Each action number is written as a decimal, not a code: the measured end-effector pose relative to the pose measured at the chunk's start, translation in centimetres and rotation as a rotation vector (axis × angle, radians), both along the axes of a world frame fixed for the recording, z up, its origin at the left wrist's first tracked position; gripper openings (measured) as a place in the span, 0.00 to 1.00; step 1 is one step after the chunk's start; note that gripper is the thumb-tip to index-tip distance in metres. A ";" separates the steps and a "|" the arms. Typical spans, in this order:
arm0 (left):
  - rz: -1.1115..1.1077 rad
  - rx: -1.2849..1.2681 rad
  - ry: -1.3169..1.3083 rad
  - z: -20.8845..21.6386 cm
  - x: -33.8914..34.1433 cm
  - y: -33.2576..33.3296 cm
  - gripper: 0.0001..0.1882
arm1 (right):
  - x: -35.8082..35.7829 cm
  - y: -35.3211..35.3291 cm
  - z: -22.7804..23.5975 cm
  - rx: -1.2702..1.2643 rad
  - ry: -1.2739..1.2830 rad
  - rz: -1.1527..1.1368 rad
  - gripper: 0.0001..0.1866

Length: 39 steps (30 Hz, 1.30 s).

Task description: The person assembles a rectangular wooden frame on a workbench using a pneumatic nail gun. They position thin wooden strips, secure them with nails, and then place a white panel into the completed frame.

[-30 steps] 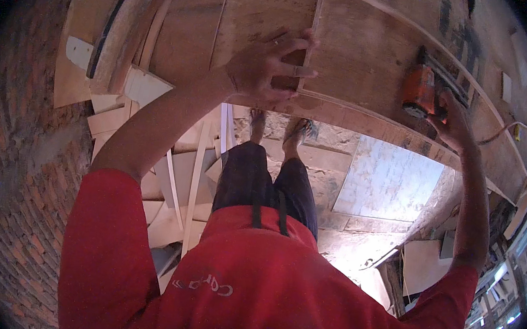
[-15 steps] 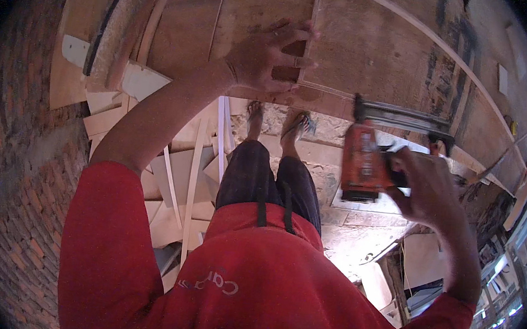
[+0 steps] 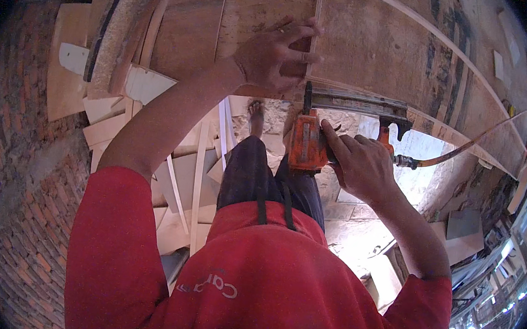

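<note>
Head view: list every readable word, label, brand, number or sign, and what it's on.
Red shirt: pale lettering across the front, upside down here; wording not copied out.
Orange air tool: any markings on its body are too blurred to read.
Wooden panel: dark marks, no legible characters.

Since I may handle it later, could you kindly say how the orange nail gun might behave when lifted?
The orange nail gun is probably stiff and fairly heavy, given its blocky shape and metallic-looking rail. Its curved hose looks flexible and might tug at it.
</note>
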<state>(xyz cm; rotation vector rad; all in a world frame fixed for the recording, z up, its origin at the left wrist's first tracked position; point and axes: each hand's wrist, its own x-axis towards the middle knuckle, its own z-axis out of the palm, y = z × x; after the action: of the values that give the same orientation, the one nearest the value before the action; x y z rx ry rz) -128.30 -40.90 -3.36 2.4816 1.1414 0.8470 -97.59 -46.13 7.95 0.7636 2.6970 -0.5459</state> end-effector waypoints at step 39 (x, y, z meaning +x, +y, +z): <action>0.032 -0.134 0.050 0.9 0.1 -0.3 0.31 | -0.4 -2.5 -3.6 0.084 0.126 -0.161 0.34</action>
<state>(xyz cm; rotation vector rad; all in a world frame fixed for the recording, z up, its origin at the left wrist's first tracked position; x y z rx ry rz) -128.16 -41.17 -2.50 2.3935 1.2163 0.6963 -97.95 -48.67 4.30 1.0077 2.8052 -0.5372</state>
